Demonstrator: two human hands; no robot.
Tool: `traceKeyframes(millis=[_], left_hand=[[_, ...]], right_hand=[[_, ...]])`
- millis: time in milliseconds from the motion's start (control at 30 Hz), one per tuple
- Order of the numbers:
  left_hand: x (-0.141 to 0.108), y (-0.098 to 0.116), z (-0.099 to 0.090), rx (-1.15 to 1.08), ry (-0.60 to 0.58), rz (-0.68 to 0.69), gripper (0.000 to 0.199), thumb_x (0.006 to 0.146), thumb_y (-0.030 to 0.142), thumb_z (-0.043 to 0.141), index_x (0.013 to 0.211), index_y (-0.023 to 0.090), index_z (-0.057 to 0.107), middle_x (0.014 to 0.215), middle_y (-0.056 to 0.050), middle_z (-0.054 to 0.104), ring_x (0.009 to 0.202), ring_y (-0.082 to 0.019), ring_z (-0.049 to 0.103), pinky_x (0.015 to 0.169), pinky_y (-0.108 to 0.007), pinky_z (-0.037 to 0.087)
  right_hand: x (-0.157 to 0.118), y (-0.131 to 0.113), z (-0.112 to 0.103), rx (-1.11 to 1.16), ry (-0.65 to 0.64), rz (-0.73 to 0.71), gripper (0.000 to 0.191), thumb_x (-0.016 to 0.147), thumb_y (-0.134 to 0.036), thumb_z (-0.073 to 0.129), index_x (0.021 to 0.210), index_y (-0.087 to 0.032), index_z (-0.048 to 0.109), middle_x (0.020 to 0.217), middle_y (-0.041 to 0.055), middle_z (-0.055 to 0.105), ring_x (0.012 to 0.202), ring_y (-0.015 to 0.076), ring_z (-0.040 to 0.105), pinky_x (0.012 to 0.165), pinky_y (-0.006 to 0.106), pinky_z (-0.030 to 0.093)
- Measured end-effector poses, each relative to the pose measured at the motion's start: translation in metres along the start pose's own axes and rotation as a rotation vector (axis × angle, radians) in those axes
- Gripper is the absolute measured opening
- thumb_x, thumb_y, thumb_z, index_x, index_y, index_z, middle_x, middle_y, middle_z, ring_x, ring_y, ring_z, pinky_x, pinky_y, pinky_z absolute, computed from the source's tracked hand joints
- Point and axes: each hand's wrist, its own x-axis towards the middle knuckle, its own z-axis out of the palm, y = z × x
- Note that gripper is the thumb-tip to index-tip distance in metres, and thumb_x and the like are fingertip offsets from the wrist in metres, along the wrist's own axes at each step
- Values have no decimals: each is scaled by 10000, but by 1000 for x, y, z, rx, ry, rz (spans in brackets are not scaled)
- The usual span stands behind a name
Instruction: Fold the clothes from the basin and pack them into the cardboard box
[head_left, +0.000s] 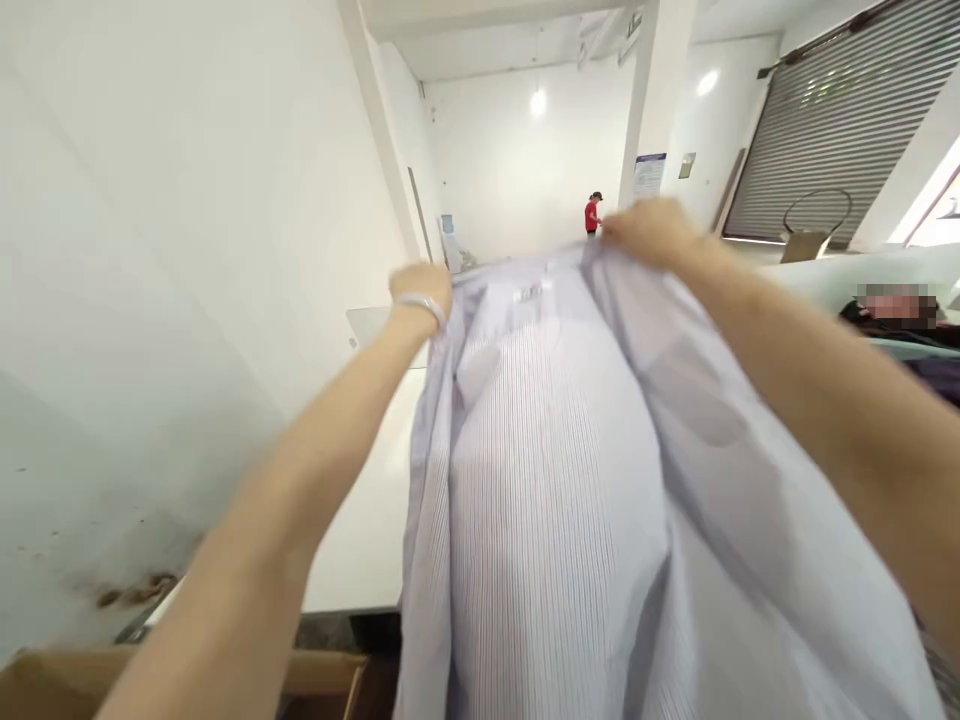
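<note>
White workshop (pixel 525 170) beyond; left hand (pixel 421 290), right hand (pixel 652 232), each grip pinching a striped shirt (pixel 555 480) near its collar (pixel 529 290)

The single head-worn camera looks forward and down, very close above the striped shirt (pixel 555 500) filling the lower centre, with the far wall (pixel 525 170) at upper centre.

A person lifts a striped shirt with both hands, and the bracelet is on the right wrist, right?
No: the bracelet is on the left wrist, as the head view shows. The left hand and right hand do lift the striped shirt.
</note>
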Motion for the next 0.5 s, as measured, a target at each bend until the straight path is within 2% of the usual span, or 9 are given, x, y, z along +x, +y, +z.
traceKeyframes(millis=[33,100,200,267,367,433,500], left_hand=[[-1,2,24,-15,-55,-12,289,857,70,479,1090,47,648,1100,-196,649,1093,-310,593,883,-429,476],[0,4,77,-87,-214,-66,314,843,66,475,1103,61,651,1120,-215,647,1106,-297,598,880,-381,489],[3,1,148,-167,-379,-135,302,815,85,501,1063,65,672,1061,-229,671,1000,-278,659,769,-314,532],[6,-2,186,-218,-457,-166,286,807,96,506,1032,79,683,993,-219,693,908,-256,689,696,-285,541],[11,-8,227,-285,-543,-197,275,825,112,474,995,98,689,869,-180,715,727,-207,703,599,-258,532],[13,-12,246,-315,-574,-198,260,850,130,455,953,86,690,786,-150,713,653,-188,688,575,-260,521],[16,-15,258,-331,-556,-170,258,885,175,450,921,66,681,734,-120,703,657,-183,678,597,-281,521]], right_hand=[[-5,-15,21,13,-33,-26,386,981,-226,325,1181,-18,580,1157,211,591,1168,251,505,901,378,370],[-11,-44,71,58,-130,-79,332,960,-183,371,1130,-43,620,1096,218,625,1082,211,566,865,321,389],[-11,-72,144,99,-255,-131,297,924,-170,420,1121,-119,636,1075,193,645,1017,212,607,836,296,413],[-7,-81,180,126,-324,-149,309,920,-182,407,1120,-133,637,1087,196,638,1012,229,609,820,309,423],[0,-85,219,192,-445,-206,289,898,-218,458,1111,-194,651,1113,129,642,993,200,606,793,274,429],[3,-83,237,234,-531,-247,263,860,-241,525,1078,-232,671,1081,68,659,941,164,611,769,234,427],[7,-83,252,252,-590,-260,241,834,-258,556,1031,-228,693,1034,49,669,890,148,613,743,219,426]])
